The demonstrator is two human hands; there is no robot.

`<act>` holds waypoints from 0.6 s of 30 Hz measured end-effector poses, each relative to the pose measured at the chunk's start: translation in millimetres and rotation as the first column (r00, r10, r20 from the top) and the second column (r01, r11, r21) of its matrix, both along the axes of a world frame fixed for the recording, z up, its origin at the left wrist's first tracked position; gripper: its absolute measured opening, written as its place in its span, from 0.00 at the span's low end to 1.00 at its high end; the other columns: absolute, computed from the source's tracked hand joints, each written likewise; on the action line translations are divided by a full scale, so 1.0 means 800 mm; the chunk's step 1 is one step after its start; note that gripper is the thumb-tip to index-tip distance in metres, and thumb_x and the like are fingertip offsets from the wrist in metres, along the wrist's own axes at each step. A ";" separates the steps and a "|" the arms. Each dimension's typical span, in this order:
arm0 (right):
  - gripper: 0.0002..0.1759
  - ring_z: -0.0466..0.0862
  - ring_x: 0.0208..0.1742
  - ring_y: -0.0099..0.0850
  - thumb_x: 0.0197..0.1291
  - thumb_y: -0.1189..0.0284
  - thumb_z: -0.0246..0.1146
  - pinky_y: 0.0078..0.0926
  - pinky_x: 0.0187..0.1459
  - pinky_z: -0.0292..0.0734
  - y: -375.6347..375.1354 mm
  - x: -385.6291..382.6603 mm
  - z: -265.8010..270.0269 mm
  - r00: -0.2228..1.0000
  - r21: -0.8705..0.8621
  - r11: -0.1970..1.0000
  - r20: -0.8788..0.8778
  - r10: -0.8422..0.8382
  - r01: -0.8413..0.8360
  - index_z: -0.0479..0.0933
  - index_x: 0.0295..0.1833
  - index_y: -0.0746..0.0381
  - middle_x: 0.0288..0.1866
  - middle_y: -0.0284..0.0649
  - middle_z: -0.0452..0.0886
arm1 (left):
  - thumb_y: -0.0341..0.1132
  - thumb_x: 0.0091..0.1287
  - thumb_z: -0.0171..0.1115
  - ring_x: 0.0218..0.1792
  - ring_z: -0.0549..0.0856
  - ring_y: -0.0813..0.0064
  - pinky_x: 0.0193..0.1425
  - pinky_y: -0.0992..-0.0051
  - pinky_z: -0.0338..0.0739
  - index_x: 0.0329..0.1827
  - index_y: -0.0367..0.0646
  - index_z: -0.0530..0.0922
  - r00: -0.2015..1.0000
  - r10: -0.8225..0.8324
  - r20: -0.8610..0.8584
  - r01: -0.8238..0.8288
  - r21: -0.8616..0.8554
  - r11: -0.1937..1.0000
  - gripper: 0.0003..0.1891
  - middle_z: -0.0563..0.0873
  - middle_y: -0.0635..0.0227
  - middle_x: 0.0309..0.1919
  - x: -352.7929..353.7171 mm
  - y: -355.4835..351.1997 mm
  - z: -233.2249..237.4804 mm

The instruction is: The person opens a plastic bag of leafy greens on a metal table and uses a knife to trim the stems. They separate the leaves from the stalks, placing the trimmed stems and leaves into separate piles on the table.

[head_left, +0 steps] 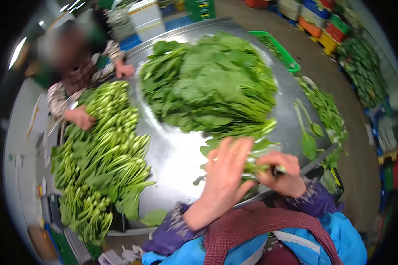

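My left hand (225, 174) lies over a small bunch of leafy greens (212, 148), fingers stretched out and thumb apart. Beside it, my right hand (281, 172) is closed around the pale green stems at the bunch's right end. A small dark spot shows at the right fingers, too blurred to identify. Just beyond my hands rises a large heap of leafy greens (221, 79), leaves layered on top and stems pointing right. All of this rests on a shiny metal table (163, 154).
A long pile of greens (115, 145) covers the table's left side, where another person's hand (80, 118) touches it. Loose leaves (308, 143) lie at right, near more greens (325, 110) along the edge. A green crate (276, 51) stands beyond the far right edge.
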State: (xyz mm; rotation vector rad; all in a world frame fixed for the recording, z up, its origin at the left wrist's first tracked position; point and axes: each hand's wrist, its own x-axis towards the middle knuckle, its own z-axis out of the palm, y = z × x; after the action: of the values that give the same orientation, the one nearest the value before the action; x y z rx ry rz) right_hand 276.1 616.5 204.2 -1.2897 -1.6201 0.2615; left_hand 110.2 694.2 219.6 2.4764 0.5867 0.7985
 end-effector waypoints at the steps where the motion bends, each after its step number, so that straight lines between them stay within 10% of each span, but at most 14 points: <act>1: 0.13 0.78 0.26 0.20 0.50 0.76 0.69 0.18 0.27 0.74 0.002 -0.008 0.003 0.996 0.058 0.994 0.017 0.087 -0.088 0.78 0.43 0.66 0.32 0.37 0.82 | 0.24 0.48 0.65 0.55 0.74 0.52 0.58 0.66 0.70 0.66 0.37 0.62 0.999 -0.032 0.006 0.032 -0.035 0.999 0.38 0.76 0.50 0.52 0.003 0.001 -0.019; 5: 0.25 0.72 0.24 0.13 0.58 0.78 0.63 0.11 0.23 0.66 -0.011 -0.001 -0.025 0.760 -0.318 0.928 -0.646 -0.064 -0.192 0.66 0.61 0.67 0.35 0.38 0.80 | 0.18 0.49 0.55 0.38 0.82 0.54 0.42 0.64 0.77 0.57 0.43 0.69 0.993 0.033 0.116 0.019 -0.424 0.905 0.28 0.80 0.51 0.36 -0.025 0.015 -0.028; 8: 0.18 0.68 0.19 0.13 0.61 0.76 0.60 0.11 0.19 0.61 -0.013 0.013 -0.049 0.759 -0.406 0.899 -0.635 -0.148 -0.164 0.69 0.56 0.67 0.31 0.36 0.78 | 0.20 0.51 0.57 0.36 0.81 0.54 0.38 0.62 0.75 0.46 0.45 0.73 0.951 0.300 0.075 -0.300 -0.017 0.954 0.18 0.82 0.59 0.33 -0.087 0.062 0.005; 13: 0.08 0.68 0.15 0.16 0.64 0.74 0.57 0.16 0.15 0.60 -0.040 0.015 -0.084 0.559 -0.640 0.671 -0.733 -0.388 -0.374 0.74 0.45 0.67 0.26 0.35 0.75 | 0.24 0.55 0.57 0.31 0.77 0.63 0.36 0.67 0.69 0.37 0.46 0.73 0.697 0.717 -0.021 -0.553 0.620 0.556 0.08 0.76 0.66 0.25 -0.200 0.131 0.013; 18: 0.11 0.69 0.18 0.18 0.64 0.75 0.55 0.17 0.18 0.64 -0.058 0.002 -0.110 0.583 -0.722 0.482 -0.688 -0.431 -0.496 0.70 0.50 0.66 0.24 0.33 0.71 | 0.40 0.42 0.78 0.63 0.66 0.54 0.63 0.54 0.61 0.67 0.44 0.62 0.484 0.742 -0.464 -0.623 0.413 0.665 0.47 0.67 0.55 0.63 -0.319 0.163 -0.143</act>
State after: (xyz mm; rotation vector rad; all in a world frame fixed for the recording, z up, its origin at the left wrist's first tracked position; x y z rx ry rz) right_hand 277.6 570.5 116.6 -1.4715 -0.5494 1.7069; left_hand -145.3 824.4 105.4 2.6318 1.9343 0.2583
